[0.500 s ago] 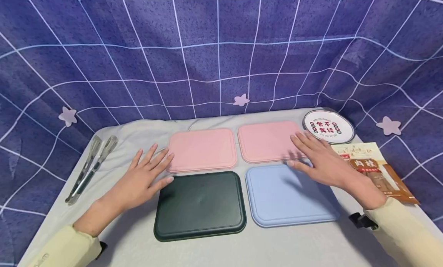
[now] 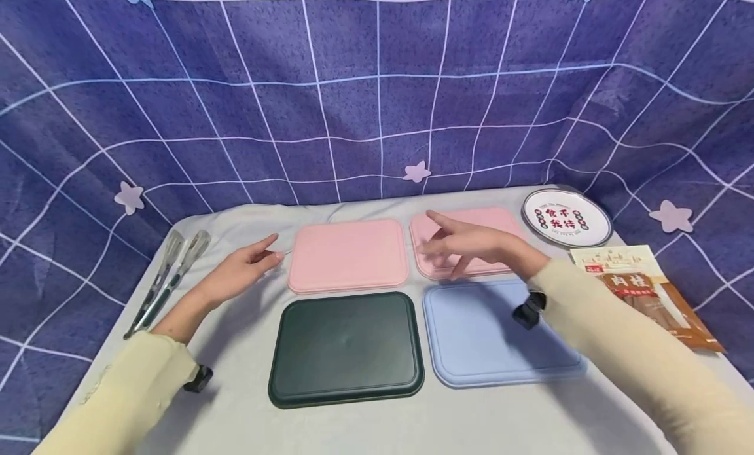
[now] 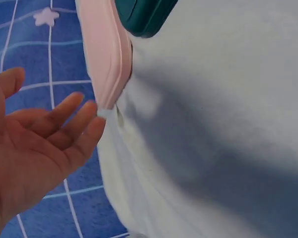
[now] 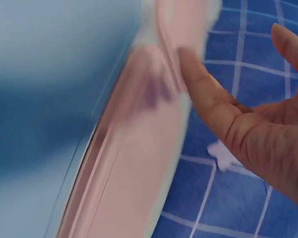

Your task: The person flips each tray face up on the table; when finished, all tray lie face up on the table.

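My left hand [image 2: 244,272] hovers left of the left pink board [image 2: 349,255], fingers loosely bent and holding nothing. In the left wrist view its palm shows bare, with the fingertips overlapping the pink board's corner. Over the right pink board [image 2: 501,222] my right hand [image 2: 480,242] is raised, fingers spread and nothing in them. A dark green board [image 2: 346,347] and a light blue board [image 2: 471,337] lie in front of the pink pair. These flat rectangles have rounded corners and a line inside the rim. The blue board fills the left of the right wrist view.
Metal tongs [image 2: 167,281] lie at the table's left edge. A white oval plate [image 2: 556,236] with red and black lettering rests at the back right, beside a brown and cream packet [image 2: 654,298]. Behind the white-covered table hangs a purple-blue gridded curtain [image 2: 347,108].
My right hand has swung left and turned, its spread fingers now pointing across the right pink board. The left hand has drawn back from the left pink board's edge and rolled onto its side.
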